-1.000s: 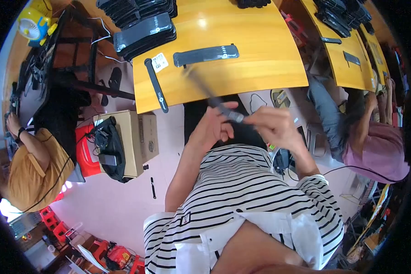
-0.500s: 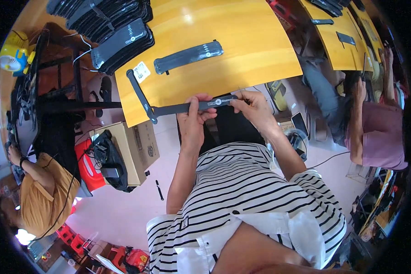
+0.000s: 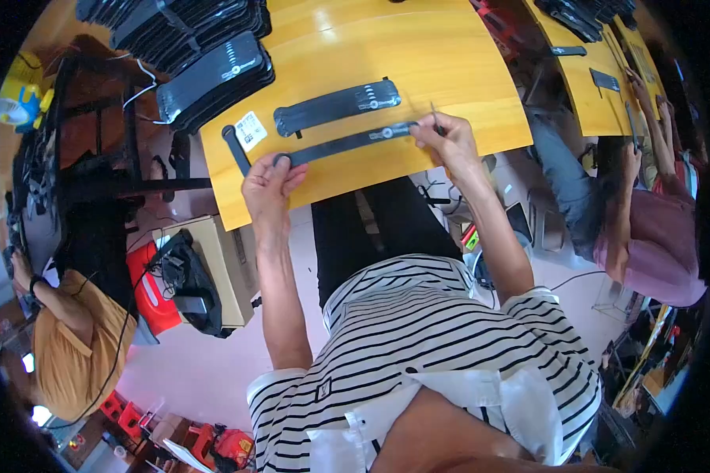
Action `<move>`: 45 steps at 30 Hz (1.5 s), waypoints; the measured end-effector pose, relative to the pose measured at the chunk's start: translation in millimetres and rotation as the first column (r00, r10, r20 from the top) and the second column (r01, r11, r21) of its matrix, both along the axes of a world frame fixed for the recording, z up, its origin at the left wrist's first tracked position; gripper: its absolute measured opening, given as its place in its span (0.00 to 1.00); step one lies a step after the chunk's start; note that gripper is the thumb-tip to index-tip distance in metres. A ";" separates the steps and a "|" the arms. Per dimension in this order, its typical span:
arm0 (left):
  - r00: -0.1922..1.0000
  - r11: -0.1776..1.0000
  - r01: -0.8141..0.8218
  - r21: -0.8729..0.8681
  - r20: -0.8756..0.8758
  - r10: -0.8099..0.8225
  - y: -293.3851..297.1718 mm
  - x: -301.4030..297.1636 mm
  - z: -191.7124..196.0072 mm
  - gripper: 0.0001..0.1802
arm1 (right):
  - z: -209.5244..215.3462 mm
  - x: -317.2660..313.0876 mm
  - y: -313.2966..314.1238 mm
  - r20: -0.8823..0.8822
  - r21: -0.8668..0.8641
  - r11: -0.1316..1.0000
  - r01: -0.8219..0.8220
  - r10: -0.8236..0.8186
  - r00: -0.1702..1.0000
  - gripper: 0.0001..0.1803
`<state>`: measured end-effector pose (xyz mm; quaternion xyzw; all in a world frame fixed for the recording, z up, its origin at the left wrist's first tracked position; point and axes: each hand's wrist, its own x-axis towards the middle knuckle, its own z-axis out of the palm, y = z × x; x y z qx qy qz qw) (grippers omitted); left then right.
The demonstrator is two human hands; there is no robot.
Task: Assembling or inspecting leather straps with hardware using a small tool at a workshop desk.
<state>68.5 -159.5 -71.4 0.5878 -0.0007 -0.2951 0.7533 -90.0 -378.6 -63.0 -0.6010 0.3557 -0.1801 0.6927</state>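
Observation:
A long black strap [image 3: 339, 145] with pale print near its right end stretches between my two hands over the near edge of the yellow table. My left hand [image 3: 268, 189] pinches its left end between thumb and fingers. At the printed right end, my right hand [image 3: 452, 146] is closed on the strap; a thin pointed tool [image 3: 435, 115], its kind unclear, also sticks up from those fingers. Another narrow black strip [image 3: 236, 150] runs from the tabletop toward my left hand, which hides where it ends. Just beyond the strap lies a wider black band [image 3: 335, 108].
A white printed label [image 3: 250, 130] lies on the yellow table [image 3: 434, 55]. Stacks of black bands [image 3: 213, 83] stand at the far left. Below left is an open cardboard box [image 3: 225, 276] with a black bag [image 3: 189, 276]. People work at both sides.
Both hands have moved forward over the table with the strap, my left hand sliding out to its left end. The narrow strip's near end is now behind my left hand.

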 end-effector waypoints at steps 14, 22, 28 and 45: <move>0.960 0.946 -0.100 0.309 0.279 0.011 -36.5 42.9 -29.1 0.04 | -42.1 41.2 -24.4 -0.209 -0.297 0.955 0.026 -0.092 0.974 0.08; 0.954 0.940 -0.104 0.325 0.301 0.001 -35.5 48.2 -33.8 0.05 | -48.3 45.8 -22.4 -0.197 -0.283 0.957 0.057 -0.116 0.974 0.08; 0.957 0.939 -0.108 0.327 0.289 0.009 -38.0 47.4 -35.1 0.06 | -52.1 44.2 -23.6 -0.203 -0.333 0.941 0.056 -0.129 0.971 0.08; 0.955 0.943 -0.128 0.307 0.293 0.034 -38.1 47.7 -38.5 0.05 | -40.9 47.2 -18.9 -0.269 -0.364 0.931 0.039 -0.145 0.952 0.07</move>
